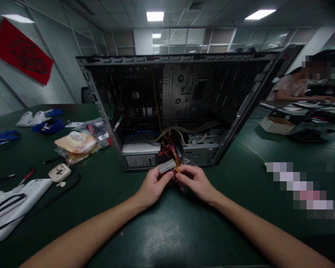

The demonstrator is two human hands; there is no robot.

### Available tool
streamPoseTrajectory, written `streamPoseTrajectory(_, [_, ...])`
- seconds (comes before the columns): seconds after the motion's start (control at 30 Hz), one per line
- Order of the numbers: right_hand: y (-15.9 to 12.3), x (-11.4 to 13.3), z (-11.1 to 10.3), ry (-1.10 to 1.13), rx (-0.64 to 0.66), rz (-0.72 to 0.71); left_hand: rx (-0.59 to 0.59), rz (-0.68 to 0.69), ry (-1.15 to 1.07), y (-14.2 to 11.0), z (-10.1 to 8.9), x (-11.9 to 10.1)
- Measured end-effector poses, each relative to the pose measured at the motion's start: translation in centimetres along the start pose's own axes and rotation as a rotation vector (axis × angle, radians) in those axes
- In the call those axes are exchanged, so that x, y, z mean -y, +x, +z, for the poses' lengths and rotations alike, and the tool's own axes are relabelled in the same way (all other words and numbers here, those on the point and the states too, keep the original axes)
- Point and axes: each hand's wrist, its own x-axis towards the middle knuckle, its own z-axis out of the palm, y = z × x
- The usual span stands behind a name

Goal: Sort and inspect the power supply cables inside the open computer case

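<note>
An opened black computer case (181, 57) stands on the green table, its inside facing me. At its lower left sits the power supply (139, 160), from which a bundle of red, yellow and black cables (171, 150) runs out towards me. My left hand (153, 186) grips this bundle just below a pale grey connector (166, 166). Fingers of my right hand (197, 182) pinch the same cables from the right side. The cable part between both hands is partly hidden. Inside, grey cables (181, 130) lie across the metal drive cage (202, 153).
To the left lie a plastic bag (78, 143), a cream round-cornered box (59, 172), a white power strip (25, 204) and blue-and-white gloves (2, 137). A cardboard box (277, 124) stands at the right, near a seated person (292, 87). A blurred-out item (301, 188) lies at right.
</note>
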Motion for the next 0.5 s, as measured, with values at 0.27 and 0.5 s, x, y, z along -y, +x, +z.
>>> streamPoseTrajectory(0.27, [0.1, -0.86, 0.0, 0.076, -0.023, 0.073, -0.018, -0.036, -0.03, 0.06, -0.09, 0.01])
streamPoseTrajectory(0.5, [0.27, -0.63, 0.18, 0.053, -0.017, 0.086, -0.028, -0.036, 0.026, -0.07, -0.28, 0.41])
